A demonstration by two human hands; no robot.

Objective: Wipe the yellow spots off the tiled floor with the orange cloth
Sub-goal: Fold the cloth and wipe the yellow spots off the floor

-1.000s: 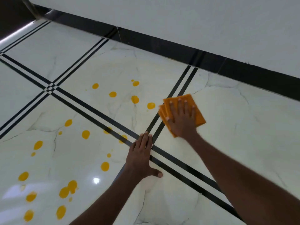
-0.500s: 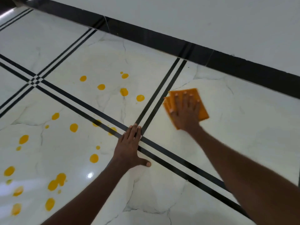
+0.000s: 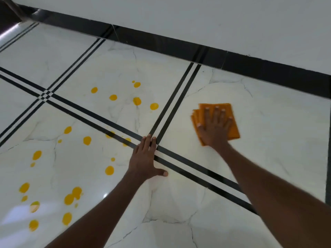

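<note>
The right hand [image 3: 215,129] lies flat with straight, spread fingers on the folded orange cloth [image 3: 232,120], pressing it to the tiled floor [image 3: 268,140]; the palm hides the cloth's middle, and fanned layers show at its left edge. The cloth sits on the tile to the right of the double black stripe [image 3: 176,97], well apart from any spot. The left hand [image 3: 145,160] rests flat on the floor, fingers straight and together, thumb out, holding nothing; its fingertips reach the crossing of the stripes. Both forearms run out of the bottom edge.

To the left of that stripe lie the yellow spots [image 3: 154,106]: six on the far tile, one of them tiny, the nearest just beside the stripe. On the near-left tile about twenty show, several merged into one blob [image 3: 72,196] and one half washed out by glare [image 3: 34,206], so the count is uncertain. Two more sit on the diagonal stripe [image 3: 127,141], partly darkened by it. Beyond the cloth a black skirting [image 3: 161,42] runs under a white wall [image 3: 197,18].
</note>
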